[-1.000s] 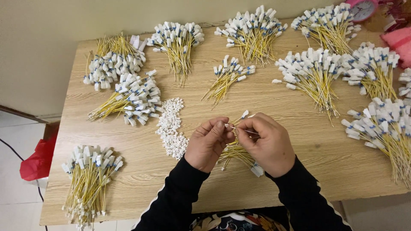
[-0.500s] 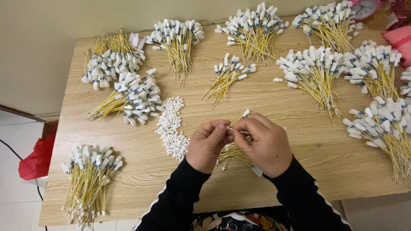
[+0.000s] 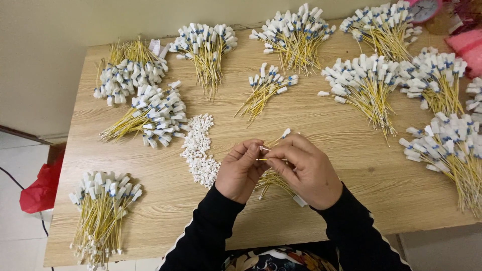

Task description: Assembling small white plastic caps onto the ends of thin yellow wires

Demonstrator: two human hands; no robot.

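Head view: mid-assembly, looks like. Left hand [image 3: 241,170] and right hand [image 3: 304,168] pinched together over the wooden table [image 3: 351,150], fingertips closed on a thin yellow wire [image 3: 268,159] held just above a small loose batch of the same wires [image 3: 273,181]. Next move probably needs a steady, fine push of a tiny white plastic cap from the pile [image 3: 200,150] just left. Stiff, glossy bundles with white-and-blue ends [image 3: 296,35] fanned all around.
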